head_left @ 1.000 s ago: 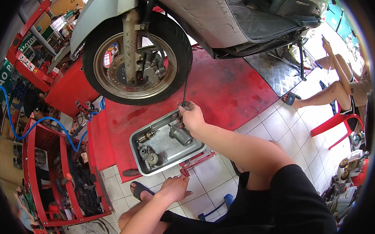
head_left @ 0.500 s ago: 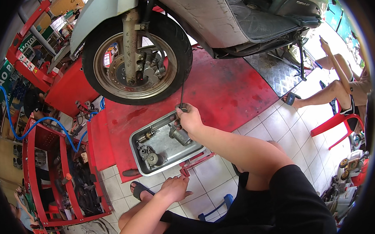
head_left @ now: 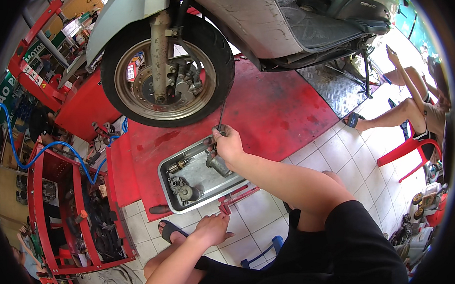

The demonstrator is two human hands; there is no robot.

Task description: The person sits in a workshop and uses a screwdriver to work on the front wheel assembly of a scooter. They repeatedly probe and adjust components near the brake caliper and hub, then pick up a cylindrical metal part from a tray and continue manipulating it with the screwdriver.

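My right hand (head_left: pixel 228 146) is closed around a thin dark metal rod (head_left: pixel 222 114) that points up toward the scooter's front tyre (head_left: pixel 222 66); its lower part is hidden by my fingers. Below that hand lies a metal tray (head_left: pixel 226 191) on the red platform. In the tray are a cylindrical metal part (head_left: pixel 217 164), a small shaft-like part (head_left: pixel 177 166) and a rounded motor-like part (head_left: pixel 186 192). My left hand (head_left: pixel 212 228) hangs in front of the tray, thumb out and fingers loosely bent, with nothing visible in it.
The scooter (head_left: pixel 251 22) stands on the red platform (head_left: pixel 269 103). A red tool cart (head_left: pixel 80 207) and a blue hose (head_left: pixel 62 145) are on the left. At right a person (head_left: pixel 411 106) sits on a red chair (head_left: pixel 402 150). A dark handle (head_left: pixel 159 209) lies beside the tray.
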